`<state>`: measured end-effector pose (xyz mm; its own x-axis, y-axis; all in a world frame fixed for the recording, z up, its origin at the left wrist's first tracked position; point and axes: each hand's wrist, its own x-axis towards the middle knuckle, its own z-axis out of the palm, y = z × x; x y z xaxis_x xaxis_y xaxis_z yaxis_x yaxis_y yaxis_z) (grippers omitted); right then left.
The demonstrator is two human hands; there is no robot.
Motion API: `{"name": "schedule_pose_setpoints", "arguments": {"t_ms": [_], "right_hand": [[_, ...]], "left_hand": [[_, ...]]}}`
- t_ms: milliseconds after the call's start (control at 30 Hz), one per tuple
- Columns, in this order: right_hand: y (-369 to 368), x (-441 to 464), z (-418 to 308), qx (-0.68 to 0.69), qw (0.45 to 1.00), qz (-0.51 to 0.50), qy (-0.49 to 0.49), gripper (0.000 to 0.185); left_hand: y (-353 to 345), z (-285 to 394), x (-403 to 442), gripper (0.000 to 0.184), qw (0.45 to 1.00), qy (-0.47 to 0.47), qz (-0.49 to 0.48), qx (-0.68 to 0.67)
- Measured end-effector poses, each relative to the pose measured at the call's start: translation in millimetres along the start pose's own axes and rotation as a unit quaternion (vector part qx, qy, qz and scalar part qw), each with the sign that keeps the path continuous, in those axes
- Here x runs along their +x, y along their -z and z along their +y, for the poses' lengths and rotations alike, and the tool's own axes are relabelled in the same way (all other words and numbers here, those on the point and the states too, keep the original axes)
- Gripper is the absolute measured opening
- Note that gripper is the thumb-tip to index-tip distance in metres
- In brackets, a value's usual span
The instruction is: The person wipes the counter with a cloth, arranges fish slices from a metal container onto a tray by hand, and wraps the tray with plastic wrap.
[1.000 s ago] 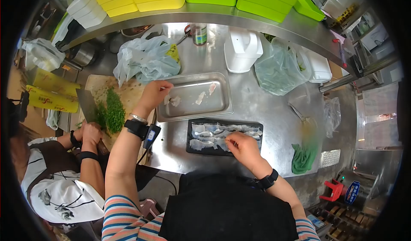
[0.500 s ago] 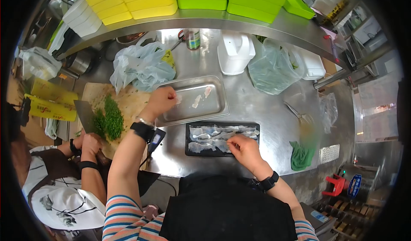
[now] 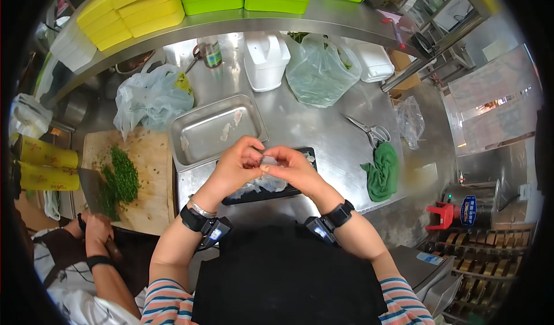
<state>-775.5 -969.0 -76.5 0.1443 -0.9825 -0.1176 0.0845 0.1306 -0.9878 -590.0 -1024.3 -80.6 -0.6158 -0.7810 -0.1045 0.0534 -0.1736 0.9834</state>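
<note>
My left hand (image 3: 238, 164) and my right hand (image 3: 291, 168) meet fingertip to fingertip over the black tray (image 3: 262, 197). Between their pinched fingers is a thin, pale, translucent slice (image 3: 268, 160), partly covered by the thumbs. More pale slices (image 3: 269, 183) lie in the tray, half hidden under my hands. Just behind my left hand stands a shallow steel pan (image 3: 203, 133) with a few pale scraps (image 3: 225, 131) on its bottom.
A co-worker's hand (image 3: 99, 229) holds a cleaver (image 3: 94, 193) beside chopped greens (image 3: 124, 172) on a cutting board (image 3: 156, 195). Plastic bags (image 3: 151, 101) and a white jug (image 3: 265, 65) stand behind. Scissors (image 3: 375, 133) and a green cloth (image 3: 382, 172) lie right.
My left hand has moved from the steel pan to above the black tray and joined my right hand. Both now pinch a pale slice. The camera view has shifted to the right.
</note>
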Motion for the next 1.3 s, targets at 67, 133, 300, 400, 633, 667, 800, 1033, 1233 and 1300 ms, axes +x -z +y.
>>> {"name": "schedule_pose_setpoints", "arguments": {"t_ms": [67, 133, 300, 400, 633, 667, 800, 1033, 1233, 1300], "right_hand": [[11.4, -1.4, 9.3, -0.072, 0.995, -0.064, -0.04, 0.022], [6.9, -2.5, -6.2, -0.039, 0.997, -0.053, -0.046, 0.021], [4.0, 4.1, -26.1, -0.007, 1.0, 0.012, -0.019, 0.013], [12.1, 8.4, -12.1, -0.067, 0.997, 0.007, 0.039, 0.013], [17.7, 4.9, 33.6, -0.162, 0.985, -0.008, 0.049, 0.015], [15.0, 3.2, 36.8, -0.154, 0.988, -0.018, 0.017, 0.014], [5.0, -11.5, 82.4, -0.121, 0.992, -0.034, -0.034, 0.014], [-11.0, -13.9, 78.9, -0.431, 0.892, -0.036, 0.131, 0.015], [-13.0, -15.5, 75.1, -0.472, 0.867, -0.028, 0.161, 0.01], [-11.9, -15.7, 74.7, -0.47, 0.867, -0.031, 0.161, 0.01]], "left_hand": [[-9.8, 2.2, -3.0, 0.038, 0.994, -0.029, 0.004, 0.102], [-13.6, 12.6, -0.4, 0.039, 0.987, -0.056, 0.015, 0.15], [-10.8, 9.9, 8.5, 0.04, 0.998, -0.021, 0.025, 0.052], [-7.5, 4.8, 0.9, 0.023, 0.999, 0.012, 0.046, 0.02], [-1.8, 1.4, -29.5, 0.007, 0.992, 0.093, 0.08, 0.034], [-1.2, -8.6, -35.3, 0.007, 0.991, 0.094, 0.084, 0.036], [-9.6, -44.9, -55.3, 0.004, 0.979, 0.108, 0.132, 0.107], [-21.9, -62.7, -64.5, 0.008, 0.866, 0.038, 0.192, 0.46], [-20.2, -65.6, -65.3, 0.008, 0.835, -0.002, 0.204, 0.511], [-20.7, -61.9, -66.5, 0.008, 0.835, -0.005, 0.206, 0.511]]}}
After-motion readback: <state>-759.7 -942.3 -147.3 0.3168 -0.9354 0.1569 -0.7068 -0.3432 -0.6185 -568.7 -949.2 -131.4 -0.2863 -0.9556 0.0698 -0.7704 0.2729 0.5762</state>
